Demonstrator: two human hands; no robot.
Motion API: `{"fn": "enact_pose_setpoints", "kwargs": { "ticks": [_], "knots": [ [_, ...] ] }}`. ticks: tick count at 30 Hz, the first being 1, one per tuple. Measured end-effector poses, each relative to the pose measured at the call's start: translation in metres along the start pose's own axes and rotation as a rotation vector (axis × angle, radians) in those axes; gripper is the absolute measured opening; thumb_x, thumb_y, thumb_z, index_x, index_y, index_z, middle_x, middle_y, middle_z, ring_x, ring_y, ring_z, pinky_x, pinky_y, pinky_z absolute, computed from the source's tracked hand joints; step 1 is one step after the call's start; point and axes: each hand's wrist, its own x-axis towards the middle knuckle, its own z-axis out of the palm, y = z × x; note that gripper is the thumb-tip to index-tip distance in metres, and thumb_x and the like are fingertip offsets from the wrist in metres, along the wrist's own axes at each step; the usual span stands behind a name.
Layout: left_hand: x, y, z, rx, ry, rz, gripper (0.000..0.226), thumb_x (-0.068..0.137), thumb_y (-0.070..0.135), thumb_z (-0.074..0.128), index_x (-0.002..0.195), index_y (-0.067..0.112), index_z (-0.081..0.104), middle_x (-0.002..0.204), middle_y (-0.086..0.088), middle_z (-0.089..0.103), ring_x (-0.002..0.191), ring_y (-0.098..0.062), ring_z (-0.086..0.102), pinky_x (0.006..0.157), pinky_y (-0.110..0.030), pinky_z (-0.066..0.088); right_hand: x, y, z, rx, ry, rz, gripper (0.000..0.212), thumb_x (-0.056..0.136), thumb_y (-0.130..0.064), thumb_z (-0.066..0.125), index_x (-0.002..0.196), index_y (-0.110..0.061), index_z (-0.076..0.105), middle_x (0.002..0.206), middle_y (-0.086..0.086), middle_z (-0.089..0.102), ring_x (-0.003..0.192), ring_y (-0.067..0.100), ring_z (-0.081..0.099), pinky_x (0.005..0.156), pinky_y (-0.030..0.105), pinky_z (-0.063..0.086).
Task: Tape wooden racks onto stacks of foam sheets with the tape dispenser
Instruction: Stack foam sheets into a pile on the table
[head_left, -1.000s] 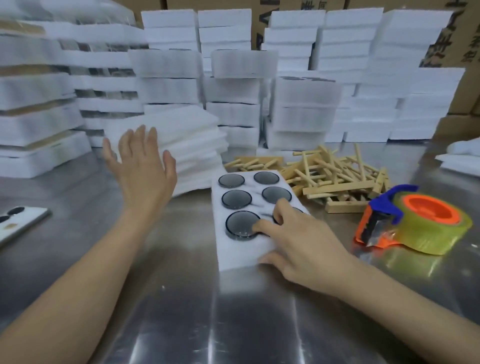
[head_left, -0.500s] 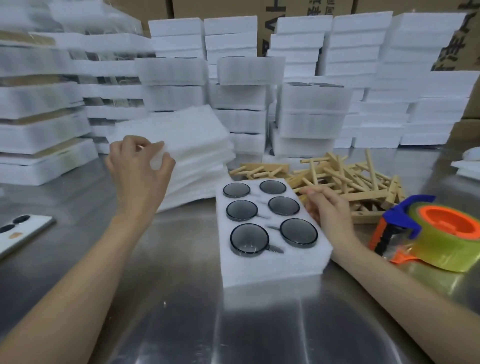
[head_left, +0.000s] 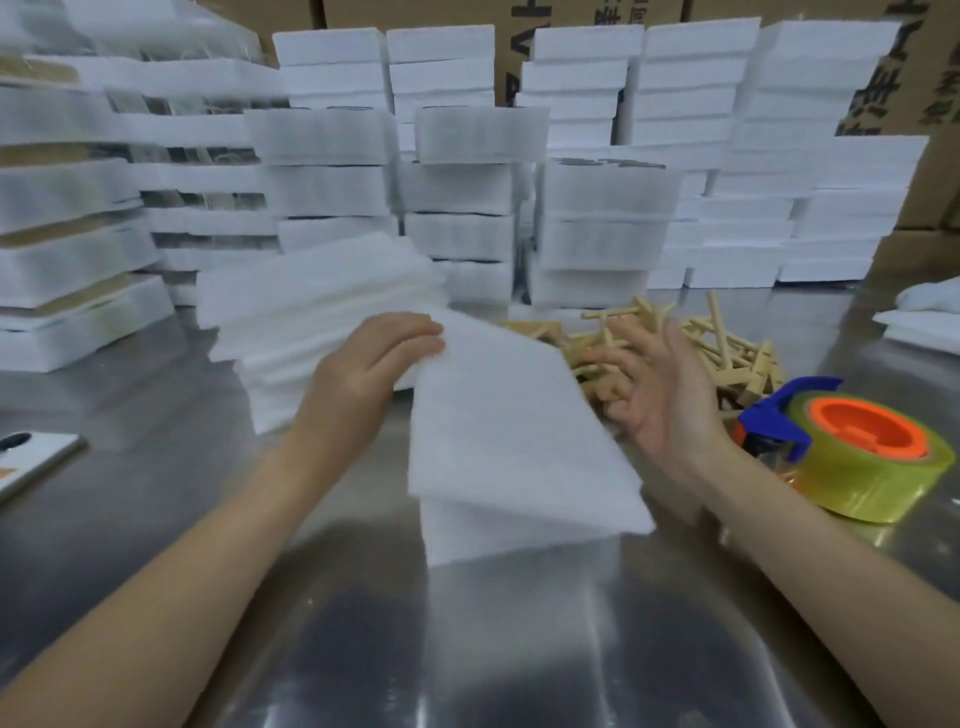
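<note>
Head view: left hand (head_left: 369, 369) pinches the upper corner of a thin, white foam sheet (head_left: 509, 415), tilted over the foam block (head_left: 519, 535), dead centre. Right hand (head_left: 660, 395), empty, fingers loosely spread, hovers at its 3 o'clock before pale wooden racks (head_left: 727, 348); tape dispenser (head_left: 857, 457) at 4 o'clock.

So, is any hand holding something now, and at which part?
The left hand grips the foam sheet by its far left corner. The right hand is open and holds nothing.
</note>
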Motion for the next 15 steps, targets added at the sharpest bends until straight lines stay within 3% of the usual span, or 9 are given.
{"fn": "enact_pose_setpoints", "kwargs": {
  "ticks": [1,2,4,5,8,10,12,13,15],
  "knots": [
    [-0.002,0.0,0.001,-0.044,-0.072,0.028,0.025,0.091,0.053,0.05,0.114,0.047,0.06,0.12,0.034,0.055,0.112,0.016,0.048,0.097,-0.004,0.032,-0.002,-0.001,-0.003,-0.071,-0.047,0.024,0.047,0.09,-0.049,0.045,0.121,-0.016,0.057,0.095,0.003,0.069,0.055,0.01,0.051,0.048,0.021,0.037],
    [-0.005,-0.002,0.004,-0.13,-0.145,0.022,0.025,0.094,0.028,0.056,0.117,0.032,0.063,0.125,0.018,0.057,0.116,0.002,0.052,0.1,-0.011,0.035,-0.004,-0.001,-0.004,-0.161,-0.085,0.031,0.045,0.085,-0.044,0.054,0.121,-0.018,0.058,0.103,0.002,0.069,0.058,0.01,0.053,0.054,0.024,0.04],
    [-0.007,-0.007,0.012,-0.159,-0.14,0.059,0.046,0.076,-0.02,0.062,0.114,0.005,0.068,0.121,-0.008,0.063,0.112,-0.019,0.059,0.1,-0.021,0.043,-0.005,-0.001,-0.008,-0.305,-0.141,0.026,0.046,0.078,-0.031,0.069,0.122,-0.022,0.06,0.116,-0.002,0.067,0.075,0.011,0.062,0.07,0.027,0.047],
    [-0.005,-0.007,0.013,-0.214,-0.159,0.002,0.048,0.072,-0.026,0.061,0.112,0.001,0.069,0.118,-0.01,0.064,0.11,-0.02,0.059,0.099,-0.017,0.042,-0.005,-0.001,-0.009,-0.359,-0.158,0.021,0.048,0.077,-0.025,0.071,0.124,-0.023,0.06,0.121,-0.005,0.066,0.09,0.013,0.066,0.079,0.028,0.051],
    [0.001,0.013,0.009,-0.51,-0.095,-0.429,0.041,0.085,-0.018,0.047,0.101,0.009,0.074,0.115,0.0,0.066,0.108,-0.015,0.06,0.093,-0.007,0.038,-0.007,0.0,-0.008,-0.511,-0.13,0.004,0.049,0.081,-0.009,0.071,0.127,-0.022,0.06,0.121,-0.009,0.064,0.102,0.011,0.065,0.078,0.022,0.053],
    [0.004,0.031,0.013,-0.758,-0.038,-0.868,0.036,0.088,-0.003,0.045,0.104,0.015,0.073,0.123,-0.001,0.061,0.114,-0.014,0.056,0.101,-0.021,0.041,-0.007,0.003,-0.006,-0.505,-0.079,0.003,0.044,0.084,-0.008,0.07,0.125,-0.021,0.061,0.112,-0.009,0.067,0.095,0.008,0.067,0.071,0.017,0.053],
    [0.006,0.045,0.011,-1.101,-0.066,-1.174,0.038,0.084,0.025,0.053,0.118,0.011,0.062,0.128,-0.008,0.056,0.117,-0.024,0.055,0.105,-0.04,0.042,-0.008,0.003,-0.004,-0.523,-0.025,0.001,0.037,0.085,-0.014,0.07,0.121,-0.023,0.063,0.103,-0.013,0.068,0.087,0.005,0.068,0.062,0.013,0.052],
    [0.005,0.049,0.012,-1.24,-0.114,-1.258,0.051,0.076,0.036,0.057,0.118,0.007,0.058,0.122,-0.012,0.058,0.114,-0.028,0.057,0.101,-0.044,0.043,-0.008,0.002,-0.002,-0.575,0.008,0.002,0.035,0.086,-0.02,0.069,0.12,-0.025,0.062,0.104,-0.015,0.066,0.085,0.003,0.066,0.058,0.009,0.049],
    [0.006,0.055,0.013,-1.285,-0.14,-1.223,0.058,0.067,0.044,0.058,0.109,0.006,0.057,0.117,-0.01,0.059,0.112,-0.027,0.056,0.098,-0.041,0.042,-0.009,0.001,-0.001,-0.652,0.038,0.018,0.038,0.087,-0.027,0.069,0.124,-0.027,0.059,0.109,-0.018,0.061,0.088,0.001,0.063,0.053,0.006,0.046]
  ]
}}
